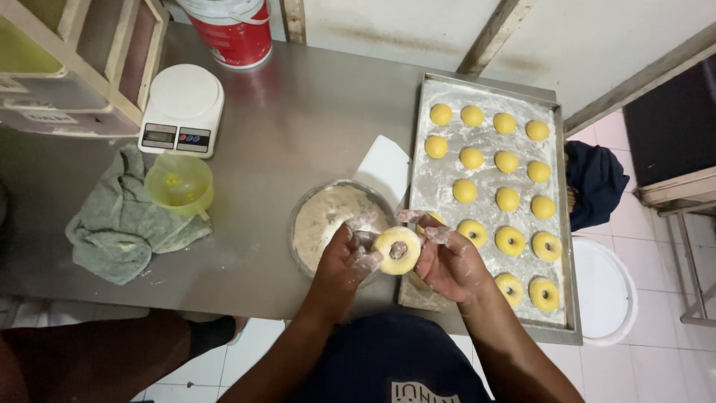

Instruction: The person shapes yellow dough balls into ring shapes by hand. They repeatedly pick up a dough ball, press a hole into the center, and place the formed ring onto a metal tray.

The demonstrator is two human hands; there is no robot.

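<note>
1. A steel counter is seen, carrying a floured baking tray at its right edge.
2. A bowl of flour is set near the front edge, just left of the tray.
3. A yellow dough ring is held above the front edge, between bowl and tray.
4. The left hand is closed on the ring's left side.
5. The right hand is closed on its right side.
</note>
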